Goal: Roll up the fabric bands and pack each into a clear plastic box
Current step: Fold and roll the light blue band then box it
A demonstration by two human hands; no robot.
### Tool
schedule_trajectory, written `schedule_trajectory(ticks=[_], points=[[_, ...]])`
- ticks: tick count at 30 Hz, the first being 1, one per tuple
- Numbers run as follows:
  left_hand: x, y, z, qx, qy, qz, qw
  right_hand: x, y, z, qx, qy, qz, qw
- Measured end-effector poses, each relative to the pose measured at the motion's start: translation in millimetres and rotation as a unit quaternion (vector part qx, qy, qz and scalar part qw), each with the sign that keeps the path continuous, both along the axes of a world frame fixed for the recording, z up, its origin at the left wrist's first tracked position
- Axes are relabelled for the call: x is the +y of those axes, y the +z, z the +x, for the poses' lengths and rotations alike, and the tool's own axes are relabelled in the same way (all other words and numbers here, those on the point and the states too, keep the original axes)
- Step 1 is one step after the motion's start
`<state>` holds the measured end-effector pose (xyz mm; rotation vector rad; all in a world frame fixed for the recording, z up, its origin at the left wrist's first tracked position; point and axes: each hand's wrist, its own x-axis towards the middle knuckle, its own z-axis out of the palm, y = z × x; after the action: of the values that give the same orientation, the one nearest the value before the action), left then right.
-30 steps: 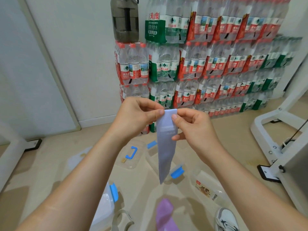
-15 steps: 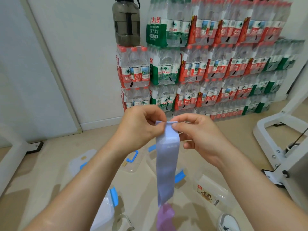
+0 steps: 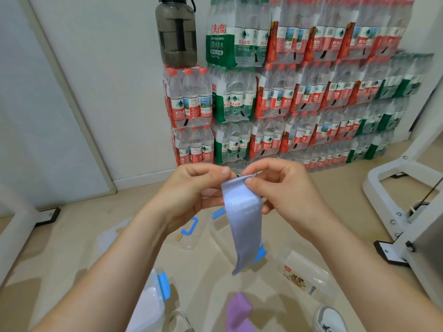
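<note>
Both hands held a pale blue fabric band up; the left hand and right hand pinched its top edge with curled fingers, the rest hanging down.

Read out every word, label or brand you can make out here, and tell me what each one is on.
"农夫山泉": red labels of the water bottles in the left stack.
"用纯净水": green wrap of the top pack, cut off at its left.
"夫" and "泉": same green wrap, higher up.
Label on the clear plastic box: too blurred to read.
Patch on the blue band: too blurred to read.
</note>
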<state>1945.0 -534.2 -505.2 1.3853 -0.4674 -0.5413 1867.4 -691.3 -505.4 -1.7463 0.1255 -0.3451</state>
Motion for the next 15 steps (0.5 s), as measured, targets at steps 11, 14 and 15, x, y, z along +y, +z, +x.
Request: schedule_trajectory(ticks=[11,14,15], points=[[-1.6,7.7,0.9,-0.205,0.035,0.19,0.959,1.8,-7.5,2.0,-0.02,-0.015,-0.048,0.999],[0.2,7.5,2.1,-0.22,0.034,0.207,0.953,2.8,-8.9,2.3,-0.013,-0.015,-0.032,0.999],[0.9,7.4,2.1,-0.214,0.032,0.199,0.956,3.3,-9.4,2.3,-0.013,-0.019,-0.025,0.999]])
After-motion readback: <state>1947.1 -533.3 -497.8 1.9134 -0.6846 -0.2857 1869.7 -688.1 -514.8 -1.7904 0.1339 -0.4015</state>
